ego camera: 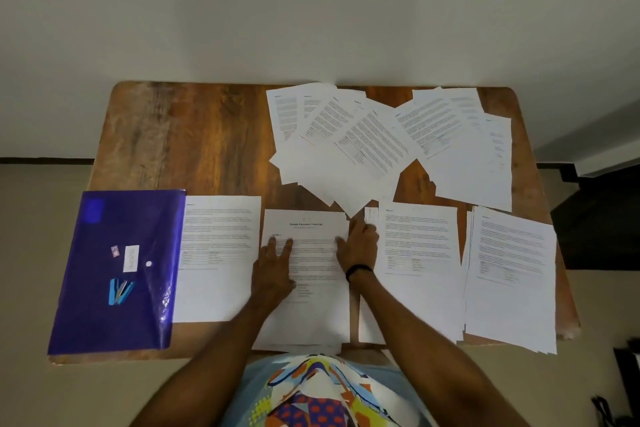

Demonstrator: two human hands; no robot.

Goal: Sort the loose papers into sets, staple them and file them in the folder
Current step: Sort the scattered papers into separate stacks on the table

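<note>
Squaring up the middle pile (311, 308) on the desk (207, 135), looks like: your left grip (273, 263) and right grip (358, 246) lie flat-fingered on it, holding nothing. Loose papers (367, 146) sit behind; the folder (104, 315) lies far left.

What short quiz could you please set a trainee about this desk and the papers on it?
1. True or false: the stapler lies on the folder.
2. The left hand rests on: A the centre pile; B the folder; C the stapler.
3. Fill in: the black band is on the ___ wrist.
Key: 1 true; 2 A; 3 right.
</note>
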